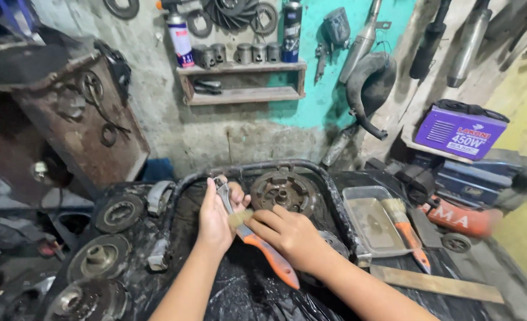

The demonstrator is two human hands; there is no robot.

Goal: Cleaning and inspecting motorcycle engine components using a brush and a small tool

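While the left hand (215, 219) closes around a small curved metal part (223, 196), the right hand (290, 233) grips an orange-handled brush (266, 254), its bristles touching that part. Both hands hang over a black basin (183, 189), near a round clutch plate (283, 190). A second brush (405, 227) lies by a metal tray (358, 196).

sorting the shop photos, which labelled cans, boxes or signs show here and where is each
Spray can: left end of wall shelf, white cylinder, blue-and-red label.
Dark can: right end of shelf, tall, dark blue with pale print.
Purple box: ledge at right, rectangular, white lettering, black strap.
Red machine: below it, pale lettering.
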